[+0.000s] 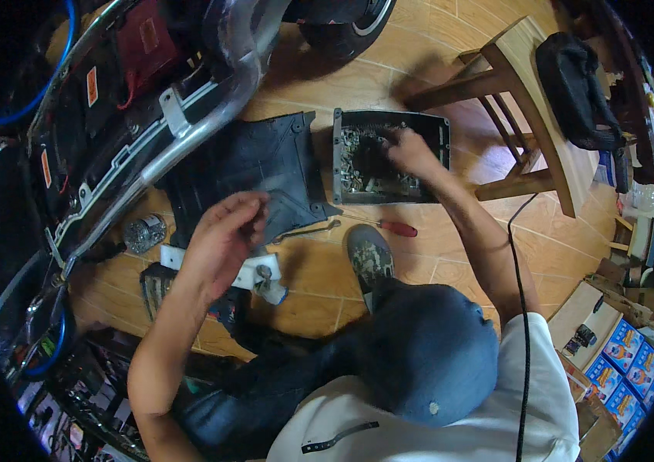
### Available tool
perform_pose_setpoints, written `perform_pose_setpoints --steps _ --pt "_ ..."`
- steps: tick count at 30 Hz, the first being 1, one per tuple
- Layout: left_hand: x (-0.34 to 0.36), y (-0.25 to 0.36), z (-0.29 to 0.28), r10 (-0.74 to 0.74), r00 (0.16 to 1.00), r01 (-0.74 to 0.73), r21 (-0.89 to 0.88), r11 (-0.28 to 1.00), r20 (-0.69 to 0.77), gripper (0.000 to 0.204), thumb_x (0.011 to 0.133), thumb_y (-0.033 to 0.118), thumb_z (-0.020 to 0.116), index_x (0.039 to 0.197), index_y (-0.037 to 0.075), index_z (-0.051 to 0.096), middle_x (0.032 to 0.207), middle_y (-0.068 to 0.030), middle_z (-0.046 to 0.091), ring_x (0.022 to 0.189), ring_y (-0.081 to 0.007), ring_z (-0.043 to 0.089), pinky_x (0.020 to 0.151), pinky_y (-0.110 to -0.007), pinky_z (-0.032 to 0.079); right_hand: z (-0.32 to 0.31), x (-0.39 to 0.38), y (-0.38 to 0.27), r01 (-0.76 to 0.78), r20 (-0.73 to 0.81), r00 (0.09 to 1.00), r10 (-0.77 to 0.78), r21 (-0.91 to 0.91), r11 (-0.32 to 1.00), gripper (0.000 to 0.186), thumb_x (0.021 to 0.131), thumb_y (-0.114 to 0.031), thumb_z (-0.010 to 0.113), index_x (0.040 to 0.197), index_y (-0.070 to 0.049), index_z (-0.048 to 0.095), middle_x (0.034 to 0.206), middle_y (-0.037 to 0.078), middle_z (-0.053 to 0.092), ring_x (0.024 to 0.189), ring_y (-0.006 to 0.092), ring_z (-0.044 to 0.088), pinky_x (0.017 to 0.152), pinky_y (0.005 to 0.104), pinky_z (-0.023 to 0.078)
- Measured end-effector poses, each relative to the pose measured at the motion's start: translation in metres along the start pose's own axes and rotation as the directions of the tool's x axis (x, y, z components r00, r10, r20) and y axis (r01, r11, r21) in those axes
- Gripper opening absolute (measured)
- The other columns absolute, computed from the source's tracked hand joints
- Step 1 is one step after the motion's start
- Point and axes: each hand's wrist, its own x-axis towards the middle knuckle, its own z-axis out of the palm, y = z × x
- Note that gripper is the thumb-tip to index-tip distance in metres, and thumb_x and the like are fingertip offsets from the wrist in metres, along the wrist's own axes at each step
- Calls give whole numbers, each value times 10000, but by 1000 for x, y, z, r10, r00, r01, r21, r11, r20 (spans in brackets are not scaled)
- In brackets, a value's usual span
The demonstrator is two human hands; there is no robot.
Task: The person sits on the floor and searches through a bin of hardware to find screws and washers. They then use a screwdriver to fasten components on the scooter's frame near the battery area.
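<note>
My right hand (413, 154) reaches into a dark rectangular box (396, 199) of loose screws and small metal parts (354, 150). Its fingers are curled together over the contents, and the fingertips are hard to see. In front of my body, my left hand (228, 223) is raised with thumb and fingers drawn together; anything between them is too small to make out. Beneath and beyond it lies a black plastic panel (242, 162) on the floor, its right edge close to the box. A wrench (308, 230) and a red-handled screwdriver (399, 229) lie nearer me.
A vehicle's metal frame tube (188, 142) runs along the left, with a wheel (346, 35) beyond. A wooden chair (523, 100) bearing a black bag (577, 88) stands right. A clear jar (144, 233) and white foam block (246, 273) sit near my left forearm. A black cable (523, 308) hangs at right.
</note>
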Motion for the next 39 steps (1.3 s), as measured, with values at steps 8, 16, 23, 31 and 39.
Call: perform_pose_setpoints --steps 8,16,23,31,39 --pt "8 -12 -9 -68 998 68 0 998 -15 194 993 129 617 1143 15 660 967 -31 630 837 -126 540 783 -273 458 16 -25 0 188 438 897 69 -517 835 275 858 -269 651 1020 -61 729 1053 202 731 1004 384 704 854 486 566" --pt "21 -22 -8 -107 994 107 20 994 -37 198 989 107 605 1157 24 667 994 -39 651 856 -133 566 817 -299 479 -7 -55 4 136 344 934 -99 -85 987 340 857 -166 599 1141 -13 708 1022 295 695 993 435 674 904 493 533" --pt "29 -27 -7 -128 992 128 41 991 -7 232 992 84 606 1208 23 665 1111 -83 692 909 -148 605 865 -306 499 -23 -72 1 54 204 976 -70 80 995 361 802 -84 643 1145 17 690 993 306 687 1012 444 657 911 502 513" --pt "30 -30 -1 -159 983 156 39 987 93 247 1025 145 595 1228 18 654 1125 -92 711 927 -139 628 866 -282 505 1 -50 -7 38 -52 996 -77 -526 850 717 828 -193 711 1482 -54 454 1547 330 336 1368 501 419 1073 533 461" --pt "28 -30 5 -192 979 194 -21 981 64 216 1018 169 616 1158 9 654 1041 -118 715 905 -165 640 850 -289 523 9 -42 -31 155 352 936 -5 -398 904 502 985 -463 498 1266 -89 683 1528 248 426 1395 458 386 1158 561 331"
